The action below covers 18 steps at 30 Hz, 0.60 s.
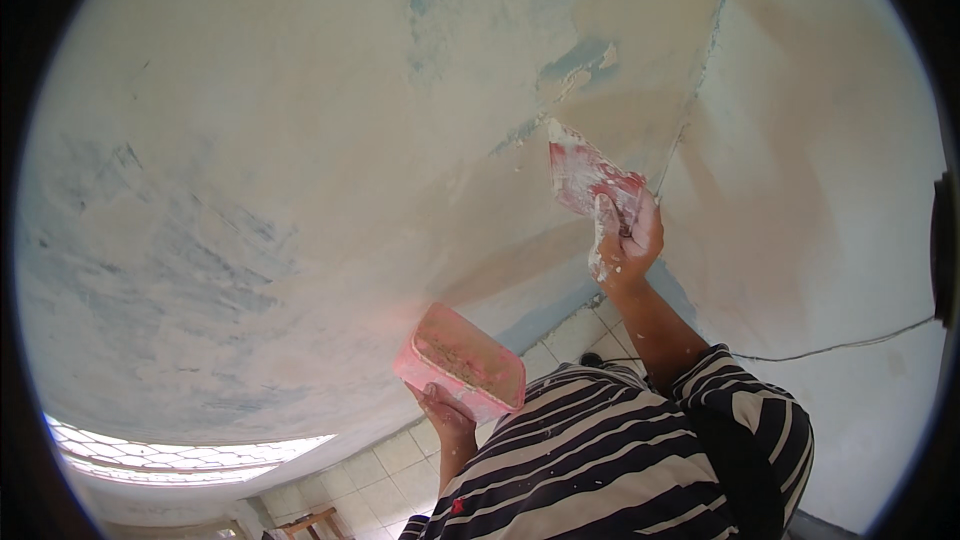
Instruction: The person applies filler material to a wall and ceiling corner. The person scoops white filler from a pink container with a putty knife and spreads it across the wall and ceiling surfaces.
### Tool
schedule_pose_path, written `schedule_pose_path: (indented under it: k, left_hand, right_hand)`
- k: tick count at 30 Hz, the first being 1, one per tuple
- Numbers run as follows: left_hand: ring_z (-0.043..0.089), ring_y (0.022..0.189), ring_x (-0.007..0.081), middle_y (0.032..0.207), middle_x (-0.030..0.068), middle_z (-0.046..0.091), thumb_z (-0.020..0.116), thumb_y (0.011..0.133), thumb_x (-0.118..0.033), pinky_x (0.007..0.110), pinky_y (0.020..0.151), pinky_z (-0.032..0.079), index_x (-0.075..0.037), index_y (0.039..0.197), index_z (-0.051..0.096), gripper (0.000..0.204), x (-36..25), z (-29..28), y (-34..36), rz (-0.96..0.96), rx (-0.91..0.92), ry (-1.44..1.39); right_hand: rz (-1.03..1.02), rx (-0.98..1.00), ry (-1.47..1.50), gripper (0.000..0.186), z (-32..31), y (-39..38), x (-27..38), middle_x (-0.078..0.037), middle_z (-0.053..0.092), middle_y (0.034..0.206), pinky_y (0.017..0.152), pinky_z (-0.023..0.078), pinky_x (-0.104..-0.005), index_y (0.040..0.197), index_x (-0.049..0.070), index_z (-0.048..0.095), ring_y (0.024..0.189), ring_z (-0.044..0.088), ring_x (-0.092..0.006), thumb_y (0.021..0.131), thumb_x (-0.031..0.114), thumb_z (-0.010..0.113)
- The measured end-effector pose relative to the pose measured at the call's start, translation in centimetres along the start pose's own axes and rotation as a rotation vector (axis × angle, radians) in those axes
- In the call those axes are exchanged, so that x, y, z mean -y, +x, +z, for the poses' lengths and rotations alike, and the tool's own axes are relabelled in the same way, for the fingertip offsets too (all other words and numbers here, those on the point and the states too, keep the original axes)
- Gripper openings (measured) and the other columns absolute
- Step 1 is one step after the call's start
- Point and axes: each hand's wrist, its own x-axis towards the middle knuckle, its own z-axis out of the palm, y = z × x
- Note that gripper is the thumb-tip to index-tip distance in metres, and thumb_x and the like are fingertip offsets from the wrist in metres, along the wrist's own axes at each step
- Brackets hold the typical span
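Counted items we see at the wall

We count two hands, one putty knife (580,176), one pink tub (462,361), one wire (840,345).

Wall (300,140): matt plaster, patchy, rough. Scraper (580,175): flat blade, putty-smeared. Tub (462,360): pink plastic, crusted. Shirt (610,460): striped cloth.

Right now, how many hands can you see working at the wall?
2. The right hand holds a red scraper against the wall; the left hand holds a pink tub lower down. Nobody else's hands show.
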Motion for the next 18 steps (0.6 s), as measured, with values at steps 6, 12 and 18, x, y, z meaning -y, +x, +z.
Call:
schedule_pose_path:
  k: [6, 12, 18]
  left_hand:
    - [0.034, 0.13, 0.0227, 0.137, 0.0094, 0.037, 0.045, 0.094, -0.031, 0.039, 0.11, 0.026, -0.007, 0.139, 0.029, 0.053, -0.3, 0.6, 0.2, -0.021, 0.007, 0.036]
    - [0.036, 0.129, 0.0226, 0.136, 0.0087, 0.037, 0.044, 0.095, -0.035, 0.038, 0.108, 0.028, -0.008, 0.139, 0.029, 0.054, -0.3, 0.3, 0.2, 0.022, 0.047, 0.1]
    - [0.037, 0.127, 0.0224, 0.135, 0.0077, 0.039, 0.044, 0.094, -0.034, 0.039, 0.107, 0.03, -0.01, 0.138, 0.03, 0.052, -0.1, -0.3, 0.3, -0.034, 0.065, 0.054]
  right_hand:
    - [0.004, 0.011, 0.078, 0.028, 0.1, 0.4, -0.3, -0.012, 0.063, 0.102, 0.085, 0.046, -0.0256, 0.115, -0.01, 0.052, 0.09, 0.059, -0.013, 0.087, -0.007, 0.056]
    - [-0.039, 0.064, 0.045, 0.028, 0.2, 0.4, -0.2, -0.012, 0.064, 0.099, 0.084, 0.047, -0.0255, 0.114, -0.01, 0.051, 0.088, 0.06, -0.0134, 0.087, -0.007, 0.056]
    - [-0.067, -0.023, 0.066, 0.031, -0.2, 0.3, -0.1, -0.012, 0.058, 0.109, 0.085, 0.045, -0.0242, 0.119, -0.008, 0.046, 0.096, 0.056, -0.0117, 0.089, -0.008, 0.05]
